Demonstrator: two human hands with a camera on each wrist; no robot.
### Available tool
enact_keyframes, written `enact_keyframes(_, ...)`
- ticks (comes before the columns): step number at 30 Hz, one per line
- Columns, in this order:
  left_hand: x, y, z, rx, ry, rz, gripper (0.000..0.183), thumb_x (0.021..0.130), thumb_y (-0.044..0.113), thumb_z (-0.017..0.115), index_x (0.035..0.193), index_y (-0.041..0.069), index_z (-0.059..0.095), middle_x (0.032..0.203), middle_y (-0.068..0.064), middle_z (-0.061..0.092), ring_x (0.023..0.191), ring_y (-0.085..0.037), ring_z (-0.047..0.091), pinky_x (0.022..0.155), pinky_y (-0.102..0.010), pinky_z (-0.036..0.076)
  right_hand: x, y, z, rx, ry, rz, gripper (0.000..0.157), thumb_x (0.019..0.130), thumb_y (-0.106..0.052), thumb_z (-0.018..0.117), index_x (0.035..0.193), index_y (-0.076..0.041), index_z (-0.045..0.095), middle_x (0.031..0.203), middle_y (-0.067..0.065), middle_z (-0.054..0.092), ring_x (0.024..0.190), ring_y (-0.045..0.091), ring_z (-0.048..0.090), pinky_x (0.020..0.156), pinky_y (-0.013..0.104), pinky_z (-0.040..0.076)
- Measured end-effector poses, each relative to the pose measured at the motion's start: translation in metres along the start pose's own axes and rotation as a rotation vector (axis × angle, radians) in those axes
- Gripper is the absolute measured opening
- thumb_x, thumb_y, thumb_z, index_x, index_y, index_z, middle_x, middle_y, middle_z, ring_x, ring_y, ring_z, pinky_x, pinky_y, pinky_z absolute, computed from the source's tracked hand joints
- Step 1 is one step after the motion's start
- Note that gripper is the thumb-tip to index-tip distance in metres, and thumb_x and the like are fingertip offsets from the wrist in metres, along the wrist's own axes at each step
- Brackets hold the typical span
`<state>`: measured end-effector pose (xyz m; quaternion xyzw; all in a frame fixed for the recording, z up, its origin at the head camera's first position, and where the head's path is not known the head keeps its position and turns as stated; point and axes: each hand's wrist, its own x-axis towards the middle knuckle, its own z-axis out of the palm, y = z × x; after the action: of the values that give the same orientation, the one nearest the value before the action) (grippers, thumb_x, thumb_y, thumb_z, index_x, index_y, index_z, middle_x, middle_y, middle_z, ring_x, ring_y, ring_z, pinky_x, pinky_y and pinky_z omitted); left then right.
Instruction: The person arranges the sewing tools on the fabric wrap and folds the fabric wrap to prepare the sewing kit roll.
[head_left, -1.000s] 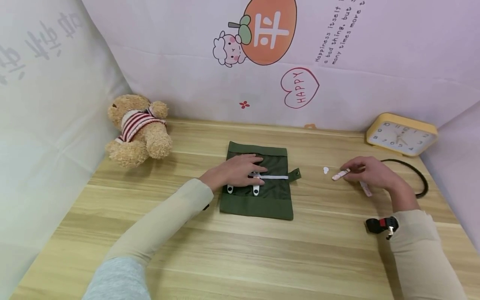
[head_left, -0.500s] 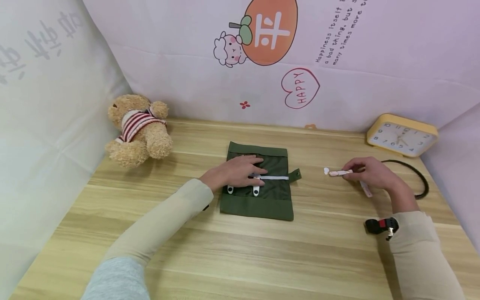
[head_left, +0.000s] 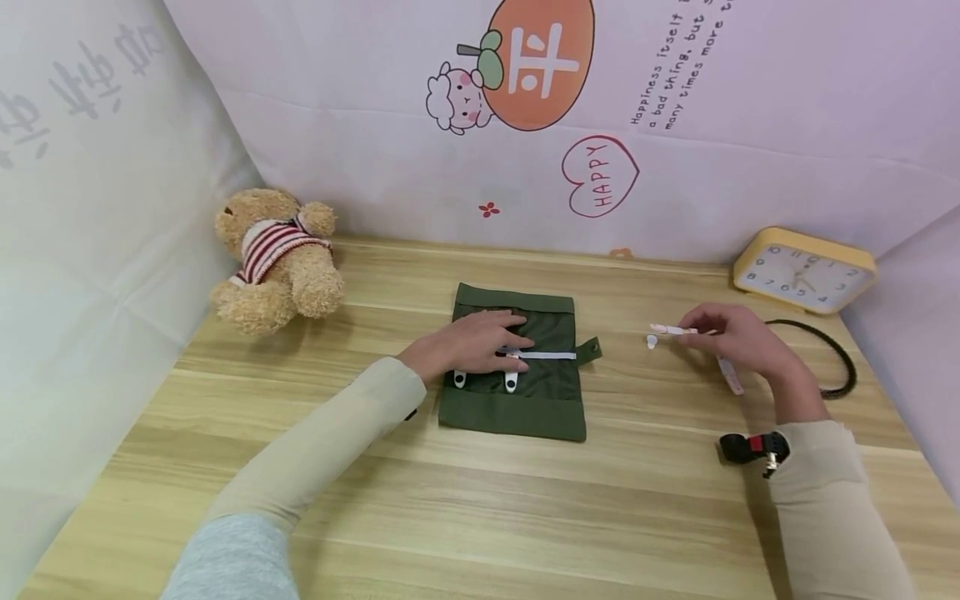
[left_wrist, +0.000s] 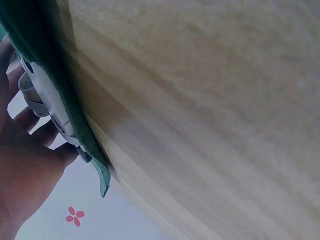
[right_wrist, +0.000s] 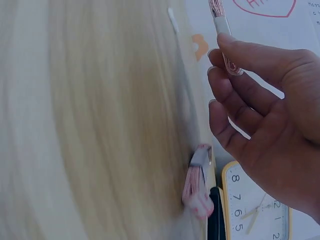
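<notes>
A pink-and-white bundle (head_left: 670, 330) lies between the thumb and fingertips of the right hand (head_left: 738, 337), jutting out toward the left hand's side. It is above the tabletop (head_left: 480, 517), and its outer end is near a small white piece (head_left: 652, 342) that rests on the wood. A second pink bundle (head_left: 730, 377) sits on the tabletop just beside the right hand, on the side nearer the person.

Half a second ago the pinched bundle appeared lower in the head view, its tip right at the white piece; now it shows beyond that piece, and the right hand has shifted slightly away from the person. The left hand (head_left: 480, 342) and the green case (head_left: 517, 415) keep their places.

The right hand pinches its bundle by one end, with the other fingers loosely bent. The left hand lies spread over the open case, fingers apart, reaching across a white band (head_left: 551, 356) and white handles (head_left: 512, 381). The left wrist view is dim and steep, so I cannot tell what the grey round object (left_wrist: 31, 91) by the fingers is. Beyond the right hand are a black cord (head_left: 843, 354) and a yellow clock (head_left: 804, 271).
</notes>
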<state>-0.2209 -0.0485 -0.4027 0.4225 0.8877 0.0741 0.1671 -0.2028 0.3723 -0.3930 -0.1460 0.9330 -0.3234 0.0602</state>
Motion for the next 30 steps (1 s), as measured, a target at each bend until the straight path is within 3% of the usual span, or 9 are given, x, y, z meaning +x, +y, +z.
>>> enact_keyframes(9, 0.002, 0.000, 0.001, -0.007, -0.003, -0.001, 0.057, 0.103, 0.055, 0.049, 0.152, 0.025, 0.049, 0.166, -0.009, 0.025, 0.154, -0.030, 0.016, 0.123, -0.045, 0.018, 0.008, -0.016, 0.007, 0.031, 0.006, -0.008, 0.019, 0.097, -0.021, 0.072, 0.109, -0.006, 0.071, 0.102, 0.010, 0.068, 0.088, 0.014, 0.059, 0.070, 0.023, 0.048)
enact_keyframes(18, 0.003, -0.003, 0.001, -0.008, 0.003, 0.001, 0.057, 0.103, 0.055, 0.050, 0.151, 0.025, 0.050, 0.165, -0.009, 0.026, 0.154, -0.031, 0.017, 0.123, -0.045, 0.018, 0.022, -0.032, 0.018, 0.080, 0.014, 0.054, 0.021, 0.096, -0.022, 0.073, 0.111, -0.007, 0.071, 0.100, 0.009, 0.065, 0.086, 0.019, 0.056, 0.070, 0.028, 0.045)
enact_keyframes(24, 0.003, -0.003, 0.002, -0.008, 0.001, -0.005, 0.057, 0.102, 0.056, 0.050, 0.151, 0.026, 0.050, 0.166, -0.009, 0.026, 0.154, -0.030, 0.016, 0.123, -0.045, 0.019, 0.031, -0.044, 0.024, 0.121, 0.025, -0.001, 0.024, 0.099, -0.024, 0.069, 0.112, -0.003, 0.069, 0.098, 0.010, 0.065, 0.084, 0.017, 0.055, 0.068, 0.026, 0.046)
enact_keyframes(30, 0.003, -0.002, 0.001, -0.015, -0.005, -0.011, 0.057, 0.103, 0.055, 0.051, 0.152, 0.026, 0.050, 0.166, -0.009, 0.026, 0.154, -0.029, 0.016, 0.123, -0.045, 0.018, 0.042, -0.049, 0.032, 0.161, 0.038, -0.039, 0.020, 0.099, -0.016, 0.069, 0.113, -0.001, 0.069, 0.097, 0.010, 0.065, 0.080, 0.016, 0.055, 0.063, 0.026, 0.047)
